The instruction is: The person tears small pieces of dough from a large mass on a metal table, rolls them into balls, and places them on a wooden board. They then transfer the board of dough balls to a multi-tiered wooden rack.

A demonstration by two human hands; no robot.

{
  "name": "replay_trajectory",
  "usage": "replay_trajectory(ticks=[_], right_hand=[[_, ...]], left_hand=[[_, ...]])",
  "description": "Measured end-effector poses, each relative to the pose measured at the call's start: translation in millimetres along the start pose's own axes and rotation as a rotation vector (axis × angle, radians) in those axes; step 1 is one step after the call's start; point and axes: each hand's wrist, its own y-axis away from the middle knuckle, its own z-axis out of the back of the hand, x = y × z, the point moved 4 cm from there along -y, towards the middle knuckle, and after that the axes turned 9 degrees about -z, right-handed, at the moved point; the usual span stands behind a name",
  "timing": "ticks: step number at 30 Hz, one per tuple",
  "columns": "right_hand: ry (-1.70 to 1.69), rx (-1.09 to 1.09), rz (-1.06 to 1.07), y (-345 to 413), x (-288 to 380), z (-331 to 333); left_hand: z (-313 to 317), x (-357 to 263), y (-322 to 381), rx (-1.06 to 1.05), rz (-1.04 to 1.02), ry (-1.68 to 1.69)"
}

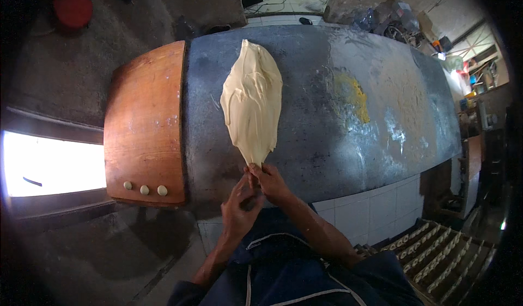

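A long, pale mass of dough lies lengthwise on the dark worktop, its near end drawn into a narrow neck. My right hand is shut around that neck, thumb on top. Just below and to the left, my left hand has its fingers spread, thumb apart and blurred. Its fingertips reach up close beside the right hand's fingers; whether they touch the dough is hard to see. Three small dough balls, one of them the rightmost dough ball, sit in a row near the front edge of the wooden board on the left.
Yellow residue and pale floury patches mark the worktop's right side. A rack at lower right holds rows of twisted dough pieces. A red round object stands at upper left. Plastic bags and clutter lie beyond the far edge.
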Motion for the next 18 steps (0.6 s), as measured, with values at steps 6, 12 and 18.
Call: replay_trajectory(ticks=[6, 12, 18], right_hand=[[1.016, -0.328, 0.394, 56, -11, 24], [0.516, 0.524, 0.41, 159, 60, 28], [0.39, 0.834, 0.355, 2, 80, -24]], left_hand=[[-73, 66, -42, -0.104, 0.937, 0.844], [-77, 97, -38, 0.161, 0.734, 1.234], [-73, 66, -12, 0.363, 0.115, -0.439]])
